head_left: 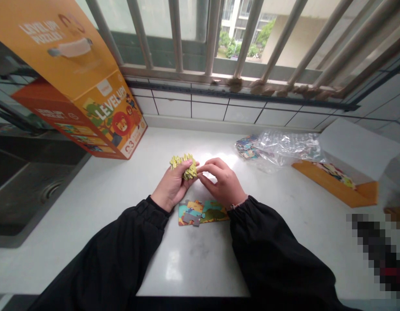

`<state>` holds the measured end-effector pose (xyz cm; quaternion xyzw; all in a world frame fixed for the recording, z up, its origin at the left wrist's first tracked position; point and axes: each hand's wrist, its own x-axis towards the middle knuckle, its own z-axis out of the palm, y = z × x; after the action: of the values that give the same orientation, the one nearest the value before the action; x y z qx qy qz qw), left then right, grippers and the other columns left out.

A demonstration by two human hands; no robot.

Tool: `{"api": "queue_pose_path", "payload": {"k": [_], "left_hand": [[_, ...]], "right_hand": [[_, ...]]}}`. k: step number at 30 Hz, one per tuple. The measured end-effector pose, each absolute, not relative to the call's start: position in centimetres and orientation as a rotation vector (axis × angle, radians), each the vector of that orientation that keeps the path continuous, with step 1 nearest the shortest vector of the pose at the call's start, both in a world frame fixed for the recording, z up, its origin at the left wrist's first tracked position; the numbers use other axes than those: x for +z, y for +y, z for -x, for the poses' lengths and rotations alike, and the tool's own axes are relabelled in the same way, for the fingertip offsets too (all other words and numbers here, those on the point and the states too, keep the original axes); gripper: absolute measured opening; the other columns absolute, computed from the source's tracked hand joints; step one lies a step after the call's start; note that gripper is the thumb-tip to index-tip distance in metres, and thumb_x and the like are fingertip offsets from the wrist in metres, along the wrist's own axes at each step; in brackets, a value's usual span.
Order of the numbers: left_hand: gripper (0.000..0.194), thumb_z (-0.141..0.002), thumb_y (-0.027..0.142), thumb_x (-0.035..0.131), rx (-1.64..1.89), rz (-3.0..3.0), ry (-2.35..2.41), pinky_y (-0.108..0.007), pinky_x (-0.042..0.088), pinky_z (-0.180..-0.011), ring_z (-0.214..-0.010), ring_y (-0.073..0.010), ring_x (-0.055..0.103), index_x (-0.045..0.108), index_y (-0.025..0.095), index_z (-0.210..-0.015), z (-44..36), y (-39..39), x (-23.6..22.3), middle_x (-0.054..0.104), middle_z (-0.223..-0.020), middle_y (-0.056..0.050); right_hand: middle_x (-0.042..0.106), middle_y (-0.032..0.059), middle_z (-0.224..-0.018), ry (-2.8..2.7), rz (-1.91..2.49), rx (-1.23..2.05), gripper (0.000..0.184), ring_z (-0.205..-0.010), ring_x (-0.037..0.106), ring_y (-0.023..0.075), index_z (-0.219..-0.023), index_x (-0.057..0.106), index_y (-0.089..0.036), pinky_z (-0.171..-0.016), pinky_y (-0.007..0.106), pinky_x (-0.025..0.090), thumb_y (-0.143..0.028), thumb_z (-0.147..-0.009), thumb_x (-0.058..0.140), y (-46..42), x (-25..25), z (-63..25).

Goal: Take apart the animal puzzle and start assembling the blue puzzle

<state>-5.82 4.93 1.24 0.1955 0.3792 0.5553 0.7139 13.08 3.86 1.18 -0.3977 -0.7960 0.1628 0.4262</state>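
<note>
A bunch of yellow-green puzzle pieces is gripped in my left hand, with the thumb pressed over the top. My right hand reaches in from the right, its thumb and index finger pinched together at the bunch's right edge. Whatever lies between those fingertips is too small to make out. Below both hands, a partly joined picture puzzle in teal, green and orange lies flat on the counter. My right wrist covers its right end, and a few pieces overlap at its left.
An orange puzzle box stands open at the back left, beside a dark sink. At the back right are a clear plastic bag with puzzle pieces and an open orange carton. Window bars rise behind the white counter.
</note>
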Motion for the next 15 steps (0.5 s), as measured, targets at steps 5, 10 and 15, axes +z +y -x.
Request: {"api": "queue_pose_path", "payload": {"k": [5, 10, 15], "left_hand": [[0.021, -0.086, 0.026, 0.087, 1.462, -0.365, 0.928, -0.030, 0.070, -0.085, -0.086, -0.0161, 0.078, 0.072, 0.018, -0.098, 6.5, 6.0, 0.9, 0.079, -0.092, -0.003], [0.022, -0.086, 0.026, 0.087, 1.502, -0.356, 0.958, -0.032, 0.071, -0.082, -0.084, -0.0174, 0.078, 0.072, 0.017, -0.100, 6.7, 6.3, 0.8, 0.078, -0.093, -0.005], [0.023, -0.085, 0.026, 0.087, 1.495, -0.373, 0.964, -0.032, 0.071, -0.082, -0.085, -0.0180, 0.079, 0.072, 0.017, -0.101, 6.4, 6.1, 0.9, 0.079, -0.096, -0.006]], "right_hand": [[0.074, 0.0083, -0.115, -2.432, 0.923, 0.652, 0.055, -0.107, 0.068, 0.0265, -0.122, 0.073, -0.023, -0.098, 0.042, 0.055, -0.052, -0.083, 0.097, 2.5, 2.1, -13.1], [0.074, 0.0132, -0.125, -2.657, 1.041, 0.704, 0.086, -0.111, 0.068, 0.0315, -0.147, 0.066, -0.020, -0.096, 0.043, 0.052, -0.051, -0.075, 0.102, 1.4, 2.0, -12.0], [0.075, 0.0058, -0.101, -2.573, 1.169, 0.882, 0.055, -0.094, 0.067, 0.0233, -0.120, 0.079, -0.019, -0.084, 0.033, 0.048, -0.042, -0.077, 0.102, 2.0, 2.1, -12.4]]}}
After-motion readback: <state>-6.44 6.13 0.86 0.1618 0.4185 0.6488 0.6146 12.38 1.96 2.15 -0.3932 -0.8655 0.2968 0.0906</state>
